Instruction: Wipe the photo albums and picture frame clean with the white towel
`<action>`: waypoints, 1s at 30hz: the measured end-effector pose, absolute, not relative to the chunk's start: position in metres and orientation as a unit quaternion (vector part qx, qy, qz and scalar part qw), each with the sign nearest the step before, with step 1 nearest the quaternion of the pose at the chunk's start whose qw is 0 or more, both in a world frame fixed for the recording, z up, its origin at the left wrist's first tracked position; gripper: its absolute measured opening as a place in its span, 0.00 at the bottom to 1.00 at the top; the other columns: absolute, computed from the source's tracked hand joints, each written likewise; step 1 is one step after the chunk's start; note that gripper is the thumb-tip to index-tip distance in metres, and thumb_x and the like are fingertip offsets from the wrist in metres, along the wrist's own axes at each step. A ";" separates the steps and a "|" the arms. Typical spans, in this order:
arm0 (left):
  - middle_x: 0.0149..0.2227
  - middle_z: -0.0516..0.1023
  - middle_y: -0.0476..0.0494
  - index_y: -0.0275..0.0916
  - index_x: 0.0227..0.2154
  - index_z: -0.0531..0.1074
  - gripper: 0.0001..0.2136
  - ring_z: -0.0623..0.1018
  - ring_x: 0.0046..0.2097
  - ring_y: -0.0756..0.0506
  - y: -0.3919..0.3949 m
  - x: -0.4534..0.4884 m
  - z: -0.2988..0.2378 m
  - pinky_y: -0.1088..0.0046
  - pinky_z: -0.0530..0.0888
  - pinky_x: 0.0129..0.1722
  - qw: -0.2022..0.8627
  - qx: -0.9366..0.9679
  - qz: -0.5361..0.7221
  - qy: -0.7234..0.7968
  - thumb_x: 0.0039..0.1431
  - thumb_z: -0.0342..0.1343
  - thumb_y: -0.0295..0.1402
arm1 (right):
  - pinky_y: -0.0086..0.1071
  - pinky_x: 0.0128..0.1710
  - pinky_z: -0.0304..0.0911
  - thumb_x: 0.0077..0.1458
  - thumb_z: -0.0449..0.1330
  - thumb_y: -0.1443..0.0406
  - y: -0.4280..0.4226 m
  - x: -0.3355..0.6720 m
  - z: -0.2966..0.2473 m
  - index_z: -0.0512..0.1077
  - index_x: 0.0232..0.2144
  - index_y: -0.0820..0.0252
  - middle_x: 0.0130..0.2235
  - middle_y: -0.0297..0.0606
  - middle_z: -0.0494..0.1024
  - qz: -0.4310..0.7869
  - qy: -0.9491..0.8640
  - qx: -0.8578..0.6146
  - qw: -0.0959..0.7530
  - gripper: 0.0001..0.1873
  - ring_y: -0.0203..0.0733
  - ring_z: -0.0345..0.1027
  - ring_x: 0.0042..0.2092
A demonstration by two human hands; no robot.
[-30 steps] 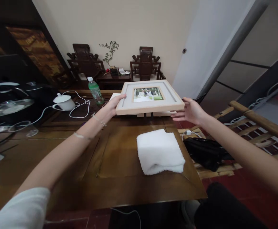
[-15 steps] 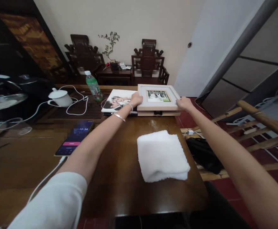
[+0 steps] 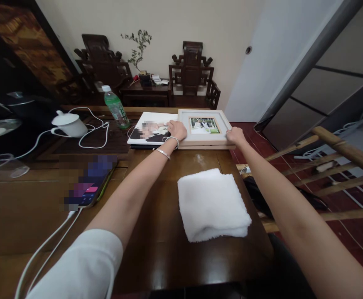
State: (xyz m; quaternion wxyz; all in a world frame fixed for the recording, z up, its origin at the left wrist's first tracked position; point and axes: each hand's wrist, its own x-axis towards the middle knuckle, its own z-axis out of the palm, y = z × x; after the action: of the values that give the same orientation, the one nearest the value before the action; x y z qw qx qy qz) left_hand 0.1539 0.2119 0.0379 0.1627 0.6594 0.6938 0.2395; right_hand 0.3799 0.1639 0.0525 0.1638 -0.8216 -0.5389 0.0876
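Observation:
A pale wooden picture frame (image 3: 183, 116) with a small photo of people outdoors lies on another pale frame at the table's far end. My right hand (image 3: 236, 136) is closed on its right front corner. At its left edge rests my left hand (image 3: 177, 130), touching the frame's side, its fingers apart and stretched over the neighbouring photo album (image 3: 136, 135). That album has a white cover with a large portrait and lies on a dark item. Nearer to me, between my forearms, is a folded white towel (image 3: 212, 205).
Left of my arm are a phone (image 3: 89, 191) with a white cable, a green-labelled bottle (image 3: 116, 108) and a lidded white cup (image 3: 71, 124). A wooden rack (image 3: 340, 145) stands beyond the right edge of the brown table (image 3: 156, 257).
The upper frame has come down flush onto the one below. My left hand has loosened from its edge, fingers now reaching over the album; my right hand still holds the corner.

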 end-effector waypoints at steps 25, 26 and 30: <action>0.54 0.65 0.28 0.37 0.50 0.70 0.20 0.60 0.58 0.26 0.143 0.015 0.039 0.48 0.60 0.54 0.051 0.684 0.196 0.701 0.57 0.50 0.39 | 0.48 0.56 0.56 0.61 0.48 0.66 -0.036 0.335 0.080 0.59 0.54 0.61 0.55 0.52 0.66 -0.009 -0.846 -0.444 0.294 0.19 0.50 0.57 0.58; 0.55 0.63 0.25 0.35 0.50 0.69 0.20 0.60 0.58 0.25 0.134 0.003 0.034 0.48 0.61 0.54 0.057 0.669 0.200 0.714 0.56 0.51 0.39 | 0.48 0.57 0.56 0.60 0.49 0.67 -0.061 0.328 0.077 0.59 0.54 0.61 0.57 0.53 0.65 -0.019 -0.877 -0.399 0.267 0.19 0.51 0.56 0.59; 0.55 0.61 0.22 0.28 0.46 0.67 0.20 0.60 0.59 0.27 0.114 -0.022 0.028 0.53 0.60 0.57 0.098 0.611 0.291 0.730 0.51 0.57 0.33 | 0.56 0.58 0.50 0.58 0.52 0.68 -0.129 0.302 0.061 0.65 0.48 0.63 0.60 0.55 0.62 -0.096 -0.960 -0.235 0.121 0.15 0.61 0.46 0.64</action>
State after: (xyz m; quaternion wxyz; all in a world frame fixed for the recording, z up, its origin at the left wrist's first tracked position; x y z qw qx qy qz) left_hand -0.0220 0.1144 0.0281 0.0983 0.6106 0.7299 0.2911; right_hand 0.3024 -0.1294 0.0614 0.1207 -0.2355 -0.9595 -0.0962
